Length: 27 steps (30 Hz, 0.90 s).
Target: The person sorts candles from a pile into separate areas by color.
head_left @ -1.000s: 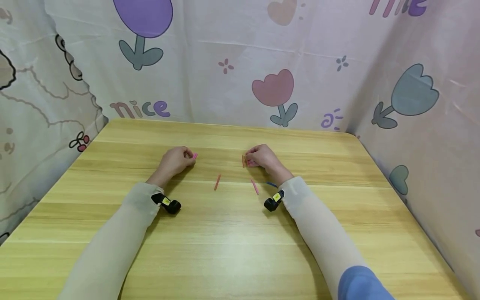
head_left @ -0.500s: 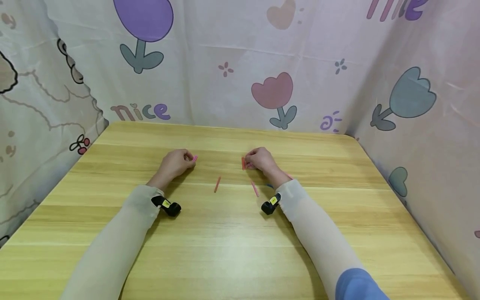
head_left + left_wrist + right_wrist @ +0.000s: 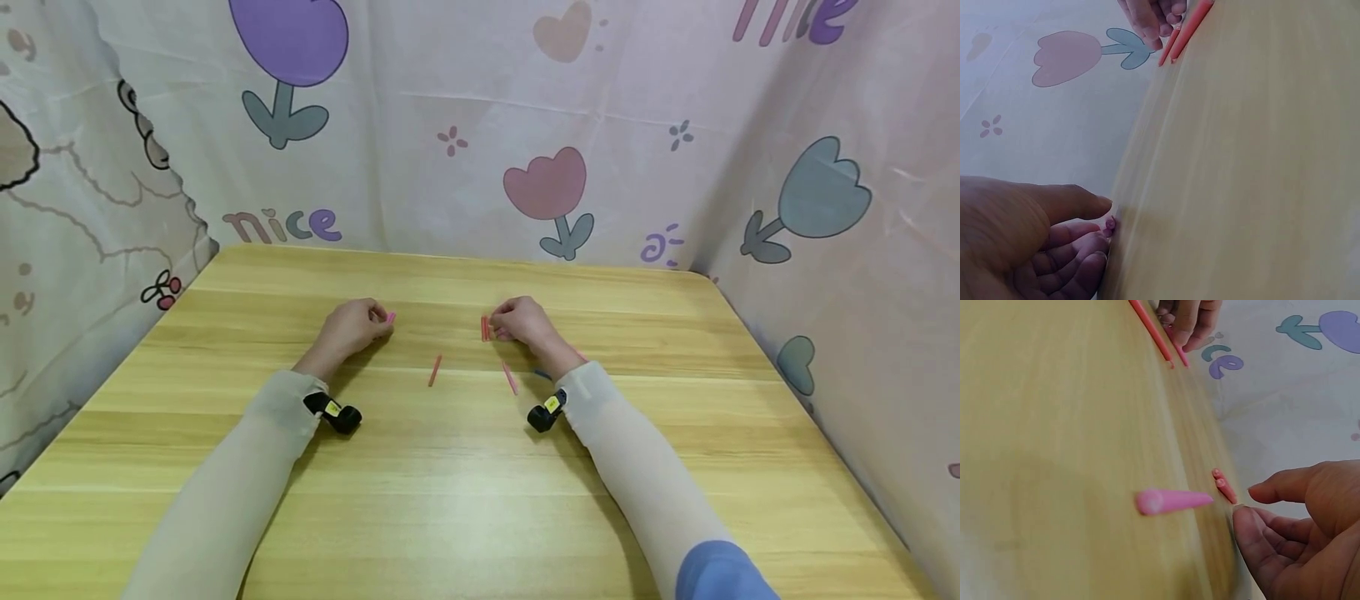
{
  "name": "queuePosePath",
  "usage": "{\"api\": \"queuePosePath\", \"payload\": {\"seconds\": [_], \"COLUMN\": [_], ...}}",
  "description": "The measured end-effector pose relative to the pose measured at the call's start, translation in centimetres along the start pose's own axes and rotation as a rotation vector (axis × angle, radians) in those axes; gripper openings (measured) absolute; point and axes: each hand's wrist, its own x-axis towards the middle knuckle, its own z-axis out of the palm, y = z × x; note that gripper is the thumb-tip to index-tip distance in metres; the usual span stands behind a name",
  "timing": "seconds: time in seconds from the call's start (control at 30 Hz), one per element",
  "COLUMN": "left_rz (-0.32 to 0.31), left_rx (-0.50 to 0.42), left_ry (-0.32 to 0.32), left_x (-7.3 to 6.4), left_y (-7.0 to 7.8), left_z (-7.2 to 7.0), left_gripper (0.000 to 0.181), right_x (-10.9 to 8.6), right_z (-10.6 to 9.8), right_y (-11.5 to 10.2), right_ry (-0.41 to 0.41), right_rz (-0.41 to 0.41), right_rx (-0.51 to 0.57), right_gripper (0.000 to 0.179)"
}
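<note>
At the left of the table my left hand [image 3: 357,323] pinches small pink sticks [image 3: 391,317] between thumb and fingertips. In the left wrist view, the ends of the pink sticks [image 3: 1110,225] show at that hand's [image 3: 1041,240] thumb tip. Across from it, two red sticks [image 3: 485,328] lie side by side. My right hand [image 3: 523,322] is just right of them. In the right wrist view, the thumb and forefinger of this hand [image 3: 1297,525] are parted, their tips close to the red sticks [image 3: 1224,485], with nothing between them.
Nearer me lie a single red stick [image 3: 434,371], a pink stick [image 3: 510,377] and a blue stick [image 3: 542,374]. Another pink stick [image 3: 581,354] shows partly behind my right wrist. A printed curtain [image 3: 420,192] hangs along the table's [image 3: 420,500] back and sides.
My right hand has brought a red stick against the other one and let go of it, its fingertips now slightly to the right. The left hand stays in place with the pink sticks.
</note>
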Motion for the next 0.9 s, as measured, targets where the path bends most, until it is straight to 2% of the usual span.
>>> {"api": "queuePosePath", "payload": {"seconds": [0.2,0.4,0.63,0.9], "left_rz": [0.005,0.011,0.093,0.144], "left_rx": [-0.010,-0.034,-0.005,0.002], "left_ry": [0.004,0.002,0.008,-0.022], "left_x": [-0.2,-0.5,-1.0,-1.7], "left_y": [0.4,1.3,3.1,5.2], "left_z": [-0.2,-0.6,-0.4,0.1], "left_gripper": [0.028,0.024,0.030,0.030], "right_x": [-0.8,-1.4,-2.2,-3.1], "right_z": [-0.8,-1.4,-2.3,-3.5], "right_y": [-0.3,-0.1,0.3,1.1], "right_ry": [-0.006,-0.001,0.000,-0.025], "right_rz": [-0.013,-0.055,-0.099,-0.144], "right_rx": [0.002,-0.092,-0.142,-0.189], "right_gripper": [0.017,0.016,0.016,0.017]}}
